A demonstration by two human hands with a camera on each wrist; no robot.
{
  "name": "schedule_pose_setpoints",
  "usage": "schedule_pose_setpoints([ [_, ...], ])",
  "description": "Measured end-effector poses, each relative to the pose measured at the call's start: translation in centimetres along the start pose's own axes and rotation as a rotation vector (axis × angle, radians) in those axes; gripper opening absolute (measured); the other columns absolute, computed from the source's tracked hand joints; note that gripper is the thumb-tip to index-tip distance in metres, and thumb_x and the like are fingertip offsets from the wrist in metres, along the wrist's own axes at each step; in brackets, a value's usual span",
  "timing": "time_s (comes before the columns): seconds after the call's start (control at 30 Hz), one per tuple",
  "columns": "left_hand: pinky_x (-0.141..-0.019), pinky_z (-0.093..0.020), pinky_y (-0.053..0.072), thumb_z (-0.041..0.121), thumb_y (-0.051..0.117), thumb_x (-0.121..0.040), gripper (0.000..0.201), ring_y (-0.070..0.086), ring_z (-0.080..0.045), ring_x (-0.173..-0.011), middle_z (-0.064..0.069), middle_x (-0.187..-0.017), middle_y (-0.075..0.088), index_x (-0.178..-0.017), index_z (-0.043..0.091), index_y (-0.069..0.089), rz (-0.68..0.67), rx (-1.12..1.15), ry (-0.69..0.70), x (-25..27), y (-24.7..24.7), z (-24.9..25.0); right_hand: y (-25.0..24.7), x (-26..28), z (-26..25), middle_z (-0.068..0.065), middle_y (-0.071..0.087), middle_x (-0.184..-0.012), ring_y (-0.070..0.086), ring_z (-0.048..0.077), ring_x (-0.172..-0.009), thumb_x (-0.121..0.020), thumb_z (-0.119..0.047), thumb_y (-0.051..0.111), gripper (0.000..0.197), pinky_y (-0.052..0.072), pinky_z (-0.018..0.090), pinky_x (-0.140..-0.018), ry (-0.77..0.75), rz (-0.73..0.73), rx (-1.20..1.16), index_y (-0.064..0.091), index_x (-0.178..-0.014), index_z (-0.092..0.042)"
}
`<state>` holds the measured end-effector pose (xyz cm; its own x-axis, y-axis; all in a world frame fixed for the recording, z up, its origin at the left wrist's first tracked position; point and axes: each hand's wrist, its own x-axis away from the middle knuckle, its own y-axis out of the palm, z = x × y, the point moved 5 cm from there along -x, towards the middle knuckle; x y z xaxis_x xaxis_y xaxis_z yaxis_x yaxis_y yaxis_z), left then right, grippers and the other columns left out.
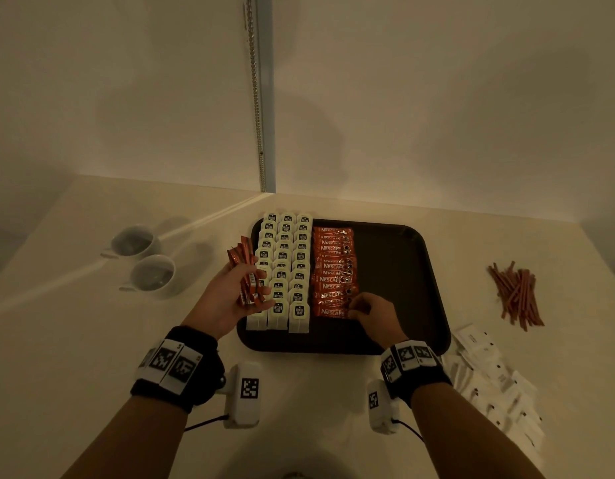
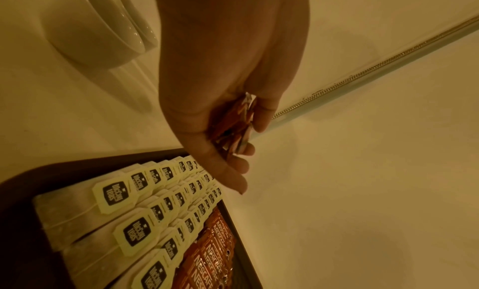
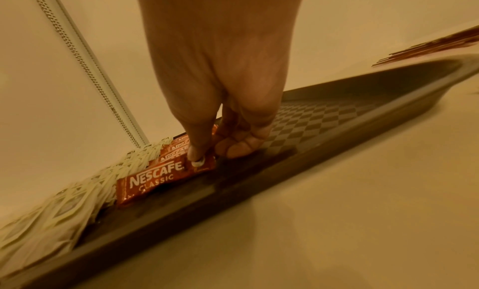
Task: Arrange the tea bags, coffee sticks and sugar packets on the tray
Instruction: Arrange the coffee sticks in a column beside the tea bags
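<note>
Three rows of white tea bags (image 1: pixel 285 267) fill the dark rectangular plastic tray (image 1: pixel 402 271). Left hand (image 1: pixel 237 292) grips spare red coffee sticks (image 1: pixel 245 271); right hand (image 1: pixel 371 311) pinches the nearest laid red coffee stick (image 3: pixel 166 175).

Hospitality counter; cups (image 1: pixel 137 240); tray (image 1: pixel 434 288)

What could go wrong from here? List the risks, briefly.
1. The left hand holds a loose bunch of coffee sticks right above the tea bags; one could slip and upset those rows.
2. The right hand pressing the nearest stick could shift the overlapped coffee row.
</note>
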<state>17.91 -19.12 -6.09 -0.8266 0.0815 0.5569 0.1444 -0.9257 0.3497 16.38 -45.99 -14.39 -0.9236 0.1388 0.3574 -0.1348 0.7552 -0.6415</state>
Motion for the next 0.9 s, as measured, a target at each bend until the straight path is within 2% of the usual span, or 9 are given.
schedule_pose_setpoints([
  [0.2,-0.063,-0.034,0.059,0.010,0.048,-0.096,0.022,0.066,-0.022,-0.078,-0.009,-0.096,0.068,-0.114,0.012,0.060,-0.072,-0.045,-0.024,0.2,0.7,-0.4,0.1,-0.2,0.2,0.002,0.058,-0.114,0.051,0.009,-0.101,-0.086,-0.011,0.064,0.014,0.042,0.026,-0.091,0.019,0.007,0.027,0.060,-0.100,-0.014],
  [0.3,-0.061,-0.027,0.058,0.011,0.047,-0.097,0.019,0.069,-0.020,-0.078,-0.007,-0.094,0.074,-0.111,0.009,0.060,-0.096,-0.077,-0.032,0.5,1.2,-0.5,0.1,-0.3,0.3,0.001,0.058,-0.113,0.050,0.008,-0.099,-0.086,-0.012,0.064,0.014,0.042,0.025,-0.089,0.019,0.021,0.057,0.060,-0.099,-0.014],
  [0.5,-0.044,-0.017,0.045,0.014,0.054,-0.094,0.023,0.067,-0.017,-0.072,-0.012,-0.099,0.073,-0.114,0.005,0.060,-0.123,-0.168,-0.028,0.3,2.0,-0.5,-0.4,-0.5,0.2,0.002,0.057,-0.106,0.056,0.012,-0.096,-0.084,-0.021,0.067,0.016,0.048,0.026,-0.086,0.018,0.089,0.089,0.059,-0.097,-0.015],
  [0.6,-0.044,-0.016,0.040,0.019,0.060,-0.092,0.022,0.065,-0.013,-0.067,-0.008,-0.095,0.074,-0.112,0.009,0.062,-0.150,-0.299,0.004,0.3,2.8,-0.2,-1.3,0.3,-3.5,0.001,0.061,-0.102,0.059,0.007,-0.084,-0.088,-0.034,0.061,0.025,0.054,0.027,-0.080,-0.072,0.084,-0.171,0.059,-0.102,-0.014],
  [0.63,-0.046,-0.017,0.040,0.020,0.062,-0.090,0.021,0.064,-0.011,-0.066,-0.006,-0.092,0.074,-0.109,0.011,0.063,-0.161,-0.377,0.027,0.3,3.1,-0.1,-1.4,0.8,-5.3,0.001,0.063,-0.102,0.062,0.009,-0.082,-0.087,-0.043,0.057,0.033,0.056,0.029,-0.078,-0.091,0.022,-0.318,0.059,-0.105,-0.016],
  [0.7,-0.049,-0.017,0.041,0.019,0.071,-0.083,0.018,0.062,-0.007,-0.062,-0.001,-0.082,0.071,-0.100,0.015,0.065,-0.160,-0.560,0.103,0.3,3.8,0.3,-1.2,1.8,-8.6,0.000,0.065,-0.095,0.063,0.010,-0.073,-0.086,-0.051,0.049,0.041,0.055,0.025,-0.068,-0.106,-0.146,-0.575,0.059,-0.107,-0.017],
  [0.77,-0.052,-0.013,0.042,0.015,0.077,-0.078,0.020,0.062,-0.002,-0.064,0.004,-0.080,0.069,-0.094,0.019,0.066,-0.145,-0.713,0.197,0.4,4.4,0.7,-1.1,2.4,-10.7,0.002,0.064,-0.087,0.061,0.011,-0.067,-0.092,-0.042,0.047,0.036,0.051,0.020,-0.061,-0.136,-0.257,-0.693,0.060,-0.106,-0.011],
  [0.8,-0.052,-0.011,0.043,0.013,0.078,-0.076,0.023,0.062,0.000,-0.065,0.005,-0.082,0.069,-0.095,0.019,0.067,-0.135,-0.741,0.237,0.4,4.6,0.9,-1.2,2.6,-11.4,0.004,0.064,-0.089,0.061,0.012,-0.069,-0.094,-0.035,0.049,0.031,0.051,0.019,-0.062,-0.146,-0.275,-0.723,0.060,-0.105,-0.008],
  [0.9,-0.055,-0.012,0.049,0.012,0.077,-0.077,0.024,0.065,-0.007,-0.071,-0.003,-0.087,0.070,-0.098,0.007,0.065,-0.099,-0.630,0.291,0.3,4.3,1.4,-1.7,2.5,-11.5,0.007,0.064,-0.093,0.063,0.013,-0.078,-0.094,-0.013,0.051,0.014,0.052,0.021,-0.069,-0.154,-0.271,-0.810,0.061,-0.100,-0.006],
])
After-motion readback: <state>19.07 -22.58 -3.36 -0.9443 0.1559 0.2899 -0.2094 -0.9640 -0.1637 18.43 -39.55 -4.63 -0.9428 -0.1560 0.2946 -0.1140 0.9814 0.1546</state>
